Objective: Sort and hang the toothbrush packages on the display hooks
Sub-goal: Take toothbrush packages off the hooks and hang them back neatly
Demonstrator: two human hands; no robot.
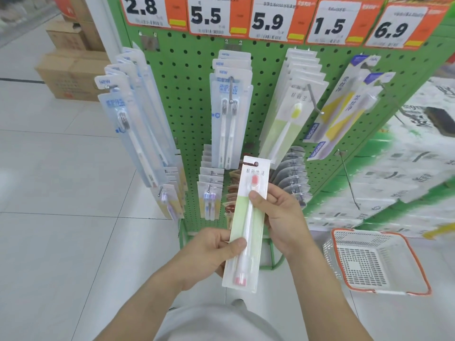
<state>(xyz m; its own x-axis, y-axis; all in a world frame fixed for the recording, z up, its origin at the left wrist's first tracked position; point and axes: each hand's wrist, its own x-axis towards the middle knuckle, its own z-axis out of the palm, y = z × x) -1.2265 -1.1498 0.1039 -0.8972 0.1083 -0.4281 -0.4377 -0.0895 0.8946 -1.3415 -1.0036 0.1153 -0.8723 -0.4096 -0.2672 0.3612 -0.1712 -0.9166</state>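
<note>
I hold one toothbrush package, white and pale green with a pink-headed brush, upright in front of the green pegboard. My left hand grips its lower left edge, thumb across the front. My right hand pinches its right edge near the brush neck. Matching green-and-white packages hang on a hook under the 5.9 tag. Blue packages hang on the left hook and on the middle hook. Yellow-and-white packages hang at the right.
A white basket with an orange rim stands on the tiled floor at the right, nothing visible in it. Cardboard boxes are stacked at the back left. A bare long hook juts out at the lower right. Smaller packages hang on the lower row.
</note>
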